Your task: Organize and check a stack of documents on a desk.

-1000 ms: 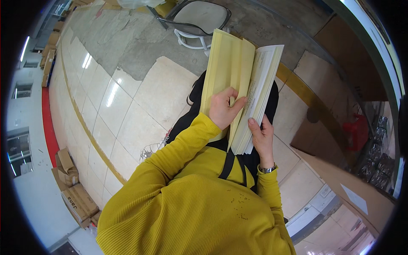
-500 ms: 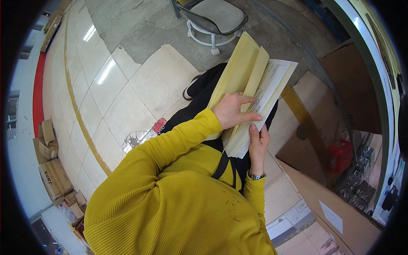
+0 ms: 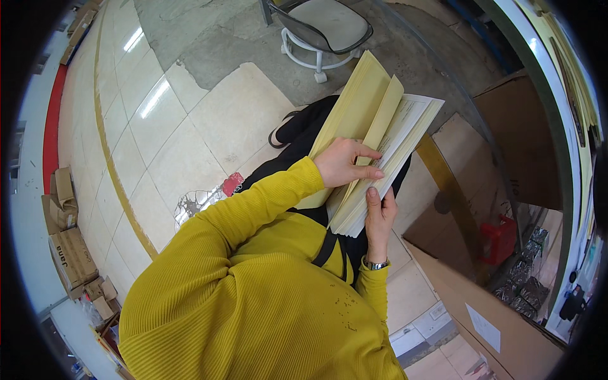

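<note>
A thick sheaf of pale yellow and white paper sheets (image 3: 354,104) rests over my lap, fanned into several sections. My left hand (image 3: 347,163) reaches across it, with thumb and index finger closed on the edges of the inner sheets. Below it, my right hand (image 3: 380,218) grips the near right side of the sheaf, thumb on top and fingers underneath. Printed text shows on a white sheet (image 3: 413,107) in the right section. Part of the sheaf's lower left is hidden under my left hand and sleeve.
A grey swivel chair (image 3: 329,25) on a white base stands ahead. Near my right side is a large cardboard box (image 3: 481,310) with a white label. A red plastic container (image 3: 498,239) sits beyond it. More cartons (image 3: 73,256) line the left wall.
The view has shifted slightly. The inner sheets under my left fingers have parted a little differently, and my left thumb has drawn slightly back. Both hands keep their hold on the sheaf.
</note>
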The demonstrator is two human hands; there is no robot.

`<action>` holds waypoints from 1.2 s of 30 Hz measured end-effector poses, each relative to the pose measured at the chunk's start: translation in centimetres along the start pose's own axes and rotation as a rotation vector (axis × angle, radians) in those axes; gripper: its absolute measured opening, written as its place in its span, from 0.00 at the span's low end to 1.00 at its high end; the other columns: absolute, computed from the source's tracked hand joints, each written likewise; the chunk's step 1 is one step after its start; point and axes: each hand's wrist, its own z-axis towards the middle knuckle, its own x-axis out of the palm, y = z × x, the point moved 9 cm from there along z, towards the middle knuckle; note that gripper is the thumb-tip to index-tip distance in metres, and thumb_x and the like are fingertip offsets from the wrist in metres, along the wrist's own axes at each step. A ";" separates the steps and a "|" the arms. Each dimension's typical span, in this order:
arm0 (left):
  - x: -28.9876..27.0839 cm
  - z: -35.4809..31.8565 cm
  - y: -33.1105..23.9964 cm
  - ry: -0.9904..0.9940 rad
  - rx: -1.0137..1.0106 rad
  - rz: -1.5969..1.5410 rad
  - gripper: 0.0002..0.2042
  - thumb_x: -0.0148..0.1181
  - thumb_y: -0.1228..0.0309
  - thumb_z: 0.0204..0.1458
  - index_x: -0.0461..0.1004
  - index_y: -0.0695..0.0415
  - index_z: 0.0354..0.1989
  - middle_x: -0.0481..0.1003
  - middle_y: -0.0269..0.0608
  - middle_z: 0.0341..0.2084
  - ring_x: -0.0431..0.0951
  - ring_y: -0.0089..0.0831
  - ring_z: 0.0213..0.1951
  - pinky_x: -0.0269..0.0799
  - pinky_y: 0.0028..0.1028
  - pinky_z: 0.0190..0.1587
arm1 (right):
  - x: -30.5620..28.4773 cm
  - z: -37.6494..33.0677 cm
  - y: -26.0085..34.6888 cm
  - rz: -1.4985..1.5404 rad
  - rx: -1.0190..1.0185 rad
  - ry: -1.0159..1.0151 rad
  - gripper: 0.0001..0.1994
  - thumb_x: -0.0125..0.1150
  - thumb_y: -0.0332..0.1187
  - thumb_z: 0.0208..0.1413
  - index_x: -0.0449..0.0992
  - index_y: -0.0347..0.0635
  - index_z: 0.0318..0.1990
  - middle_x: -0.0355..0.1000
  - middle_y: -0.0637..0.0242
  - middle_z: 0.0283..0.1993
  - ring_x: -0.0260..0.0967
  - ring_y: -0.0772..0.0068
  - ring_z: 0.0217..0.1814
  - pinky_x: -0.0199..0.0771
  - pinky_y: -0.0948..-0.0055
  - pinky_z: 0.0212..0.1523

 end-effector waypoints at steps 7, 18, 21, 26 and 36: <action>0.5 0.3 1.3 0.043 0.020 -0.093 0.20 0.65 0.60 0.45 0.76 0.63 0.41 0.77 0.46 0.30 0.72 0.28 0.31 0.67 0.24 0.35 | -0.2 0.2 0.1 0.020 -0.017 -0.048 0.16 0.54 0.36 0.58 0.69 0.34 0.49 0.72 0.67 0.38 0.63 0.82 0.39 0.64 0.79 0.42; -0.1 -0.3 -0.2 -0.221 0.057 0.118 0.11 0.62 0.67 0.45 0.73 0.64 0.24 0.70 0.48 0.14 0.71 0.37 0.16 0.66 0.30 0.22 | -0.6 0.1 0.1 0.005 -0.029 -0.081 0.12 0.51 0.31 0.59 0.69 0.34 0.46 0.72 0.68 0.35 0.61 0.84 0.36 0.65 0.80 0.39; -0.4 -0.5 -0.9 -0.269 0.064 0.109 0.11 0.58 0.69 0.46 0.68 0.64 0.19 0.70 0.53 0.16 0.73 0.49 0.23 0.68 0.38 0.27 | -0.5 -0.1 -0.2 -0.013 0.017 -0.039 0.13 0.49 0.32 0.61 0.69 0.33 0.47 0.71 0.70 0.40 0.63 0.83 0.40 0.64 0.81 0.43; -1.6 -1.4 -0.5 -0.383 0.062 0.078 0.12 0.57 0.70 0.51 0.65 0.63 0.21 0.65 0.51 0.12 0.68 0.41 0.14 0.61 0.31 0.17 | -0.2 -0.2 0.2 0.000 0.006 -0.058 0.15 0.47 0.34 0.62 0.68 0.33 0.50 0.73 0.63 0.38 0.63 0.81 0.38 0.66 0.78 0.42; -1.3 -1.2 -0.6 -0.315 -0.033 -0.016 0.09 0.50 0.73 0.55 0.73 0.62 0.40 0.69 0.56 0.20 0.72 0.53 0.24 0.67 0.39 0.26 | 0.1 -0.5 0.9 -0.058 0.002 -0.079 0.15 0.45 0.35 0.63 0.68 0.33 0.48 0.73 0.61 0.36 0.63 0.81 0.35 0.67 0.78 0.39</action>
